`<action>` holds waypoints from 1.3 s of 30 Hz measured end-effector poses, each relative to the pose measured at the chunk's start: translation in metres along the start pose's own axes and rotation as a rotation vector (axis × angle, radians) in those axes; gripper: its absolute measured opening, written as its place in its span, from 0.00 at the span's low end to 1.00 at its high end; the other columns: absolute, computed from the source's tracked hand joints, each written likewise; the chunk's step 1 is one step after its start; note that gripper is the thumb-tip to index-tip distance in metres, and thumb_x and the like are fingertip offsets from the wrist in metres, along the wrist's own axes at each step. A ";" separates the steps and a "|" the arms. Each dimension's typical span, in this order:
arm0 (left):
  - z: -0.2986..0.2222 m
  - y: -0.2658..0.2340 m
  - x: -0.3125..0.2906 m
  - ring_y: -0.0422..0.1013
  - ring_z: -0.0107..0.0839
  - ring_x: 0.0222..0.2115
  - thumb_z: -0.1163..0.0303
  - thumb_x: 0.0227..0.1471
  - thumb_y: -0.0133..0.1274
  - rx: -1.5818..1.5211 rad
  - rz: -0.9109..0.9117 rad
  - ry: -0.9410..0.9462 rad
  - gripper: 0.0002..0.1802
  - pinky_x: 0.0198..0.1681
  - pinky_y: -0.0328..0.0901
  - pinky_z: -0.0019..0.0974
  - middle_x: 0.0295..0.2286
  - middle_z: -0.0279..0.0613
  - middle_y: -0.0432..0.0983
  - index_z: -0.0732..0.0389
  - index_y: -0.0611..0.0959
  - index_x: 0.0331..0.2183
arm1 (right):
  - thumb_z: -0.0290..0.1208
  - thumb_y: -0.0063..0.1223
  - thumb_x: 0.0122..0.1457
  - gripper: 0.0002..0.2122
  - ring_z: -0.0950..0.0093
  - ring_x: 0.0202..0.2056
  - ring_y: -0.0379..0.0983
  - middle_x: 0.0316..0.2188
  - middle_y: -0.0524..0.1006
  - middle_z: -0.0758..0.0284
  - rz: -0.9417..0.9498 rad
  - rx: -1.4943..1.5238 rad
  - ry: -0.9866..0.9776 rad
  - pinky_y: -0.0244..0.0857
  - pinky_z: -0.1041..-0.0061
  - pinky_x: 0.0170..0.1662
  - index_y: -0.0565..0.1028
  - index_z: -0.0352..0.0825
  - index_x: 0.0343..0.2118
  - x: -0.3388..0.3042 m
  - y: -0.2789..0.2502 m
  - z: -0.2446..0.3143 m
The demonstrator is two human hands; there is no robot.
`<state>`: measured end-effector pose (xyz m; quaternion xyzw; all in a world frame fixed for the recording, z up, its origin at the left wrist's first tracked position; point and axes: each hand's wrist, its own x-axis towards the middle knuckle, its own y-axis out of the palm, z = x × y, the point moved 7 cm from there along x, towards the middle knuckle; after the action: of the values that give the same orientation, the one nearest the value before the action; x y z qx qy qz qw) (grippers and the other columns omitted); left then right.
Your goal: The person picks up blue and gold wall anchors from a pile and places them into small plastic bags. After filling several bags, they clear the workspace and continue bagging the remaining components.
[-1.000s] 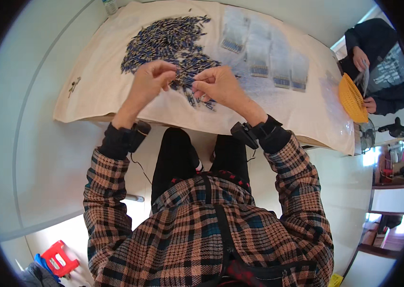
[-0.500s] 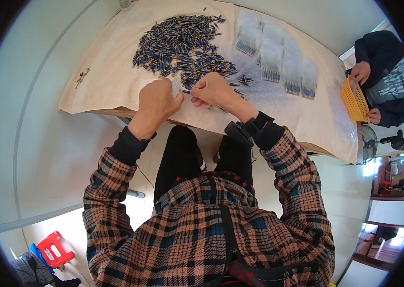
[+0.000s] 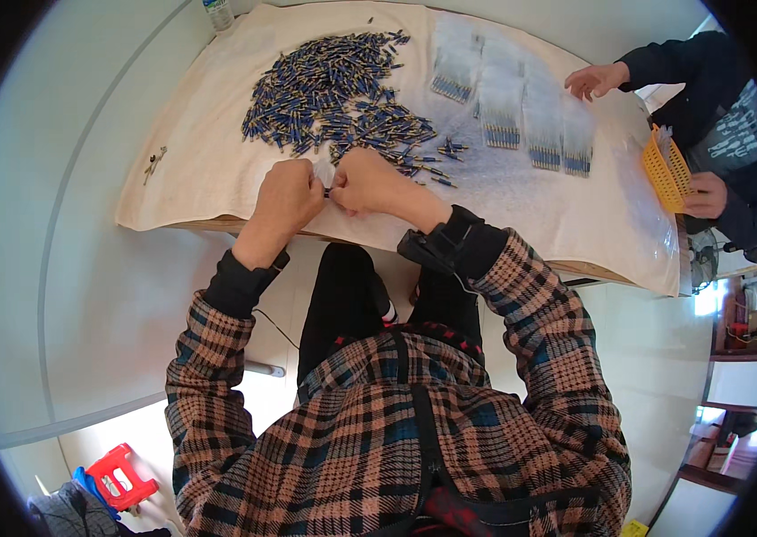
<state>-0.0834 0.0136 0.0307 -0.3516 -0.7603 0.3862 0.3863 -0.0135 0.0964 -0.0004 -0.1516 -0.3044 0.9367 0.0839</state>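
While a big heap of slim blue-and-gold rods [image 3: 320, 89] sits on the cream-cloth-covered counter [image 3: 204, 170], the left hand [image 3: 289, 192] and right hand [image 3: 365, 182] are side by side just on its near side. Left grip's clamped on a clear plastic bag [image 3: 325, 169], right one's pinched on a dark piece [image 3: 328, 191], mostly hidden tbh. Flat see-through sleeves [image 3: 501, 103] holding rods lie right of the heap.

Brown-and-black plaid jacket [image 3: 351, 438], black cuffs [image 3: 239, 282], black wristband [image 3: 461, 237], black trousers [image 3: 333, 282]
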 end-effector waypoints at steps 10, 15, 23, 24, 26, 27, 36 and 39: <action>0.009 0.001 -0.003 0.70 0.45 0.20 0.72 0.42 0.50 -0.347 0.129 -0.008 0.09 0.25 0.63 0.39 0.18 0.54 0.72 0.70 0.76 0.20 | 0.31 0.59 0.39 0.07 0.60 0.22 0.72 0.18 0.75 0.59 -0.536 -0.324 -0.436 0.65 0.68 0.27 0.77 0.32 0.20 -0.009 -0.013 0.016; 0.049 -0.014 -0.015 0.67 0.29 0.21 0.73 0.43 0.53 -0.533 0.021 -0.047 0.08 0.26 0.63 0.30 0.21 0.41 0.72 0.67 0.76 0.28 | 0.31 0.59 0.40 0.07 0.64 0.22 0.73 0.18 0.75 0.60 -0.451 -0.191 -0.315 0.65 0.70 0.26 0.77 0.33 0.21 -0.009 -0.012 0.013; 0.056 -0.005 -0.017 0.63 0.20 0.23 0.75 0.41 0.56 -0.468 0.125 -0.044 0.14 0.27 0.62 0.25 0.24 0.34 0.70 0.65 0.75 0.34 | 0.32 0.59 0.41 0.08 0.64 0.22 0.73 0.19 0.76 0.62 -0.437 -0.198 -0.250 0.66 0.70 0.27 0.77 0.33 0.20 -0.009 -0.008 0.012; 0.056 -0.005 -0.017 0.63 0.20 0.23 0.75 0.40 0.56 -0.463 0.124 -0.043 0.14 0.27 0.62 0.24 0.24 0.34 0.69 0.65 0.75 0.34 | 0.32 0.59 0.41 0.08 0.64 0.22 0.73 0.19 0.76 0.62 -0.433 -0.201 -0.249 0.66 0.70 0.27 0.77 0.33 0.20 -0.009 -0.008 0.014; 0.057 -0.005 -0.017 0.63 0.20 0.22 0.76 0.40 0.56 -0.461 0.123 -0.043 0.14 0.27 0.61 0.24 0.24 0.34 0.69 0.65 0.75 0.34 | 0.33 0.59 0.42 0.08 0.63 0.23 0.73 0.19 0.75 0.61 -0.446 -0.285 -0.243 0.66 0.69 0.27 0.77 0.33 0.20 -0.009 -0.007 0.018; 0.056 -0.005 -0.017 0.62 0.20 0.22 0.76 0.39 0.56 -0.460 0.124 -0.034 0.14 0.27 0.61 0.24 0.24 0.34 0.69 0.65 0.75 0.34 | 0.34 0.58 0.43 0.08 0.63 0.23 0.73 0.19 0.75 0.61 -0.452 -0.326 -0.241 0.66 0.69 0.28 0.77 0.34 0.20 -0.009 -0.007 0.020; 0.047 -0.008 -0.017 0.61 0.20 0.22 0.77 0.40 0.56 -0.460 0.125 -0.006 0.15 0.26 0.60 0.24 0.23 0.32 0.67 0.64 0.75 0.35 | 0.34 0.55 0.46 0.07 0.60 0.27 0.72 0.21 0.75 0.60 -0.507 -0.371 -0.208 0.65 0.65 0.30 0.77 0.35 0.23 -0.009 -0.005 0.015; 0.044 -0.005 -0.018 0.60 0.20 0.21 0.77 0.40 0.56 -0.448 0.107 0.024 0.15 0.26 0.59 0.24 0.23 0.31 0.67 0.63 0.76 0.35 | 0.33 0.54 0.47 0.07 0.59 0.28 0.71 0.23 0.75 0.60 -0.572 -0.288 -0.351 0.65 0.66 0.31 0.77 0.35 0.24 -0.010 -0.002 0.017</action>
<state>-0.1140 -0.0171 0.0114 -0.4728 -0.8027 0.2236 0.2866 -0.0101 0.0864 0.0162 0.0926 -0.4732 0.8345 0.2666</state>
